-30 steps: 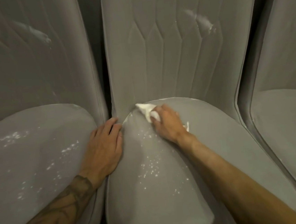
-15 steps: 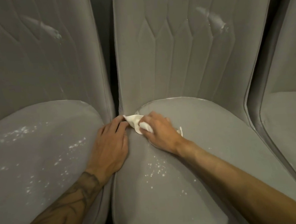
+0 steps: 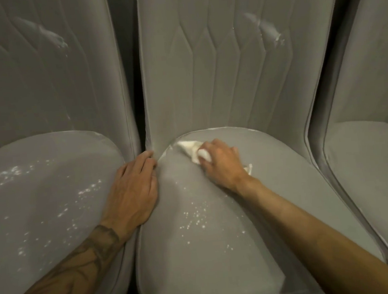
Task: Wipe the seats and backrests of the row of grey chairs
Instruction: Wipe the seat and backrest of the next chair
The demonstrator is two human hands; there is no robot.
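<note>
Middle seat, cloth in right hand

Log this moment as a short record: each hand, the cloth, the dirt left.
left hand: flat, where left seat and middle seat meet, holding nothing
right hand: grips white cloth
white cloth: on middle seat's back left corner
white specks: middle seat's centre; left seat too
smears: one on middle backrest, one on left backrest

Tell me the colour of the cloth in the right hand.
White; the cloth shows best in the head view.
</note>
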